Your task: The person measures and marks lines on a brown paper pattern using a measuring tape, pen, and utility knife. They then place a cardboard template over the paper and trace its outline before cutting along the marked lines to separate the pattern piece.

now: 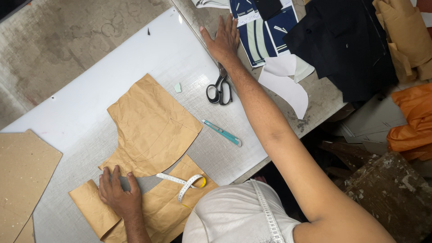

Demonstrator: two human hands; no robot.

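My left hand [119, 194] lies flat, fingers apart, on a creased brown paper pattern piece [157, 209] at the near edge of the table. A larger brown paper pattern piece [150, 126] sits just beyond it. My right hand [222, 39] reaches far across and rests flat with spread fingers on the table edge beside a navy striped fabric [265, 33]. Neither hand holds anything. Black-handled scissors [219, 91] lie just below my right wrist. A white measuring tape [183, 184] curls on the lower paper.
A teal utility knife [221, 132] and a small pale chalk piece [178, 87] lie on the white board [90, 99]. Cardboard sheets [22, 175] sit left. White paper cutouts [285, 85], black fabric [346, 45], tan fabric [405, 36] and orange fabric [414, 121] are at the right.
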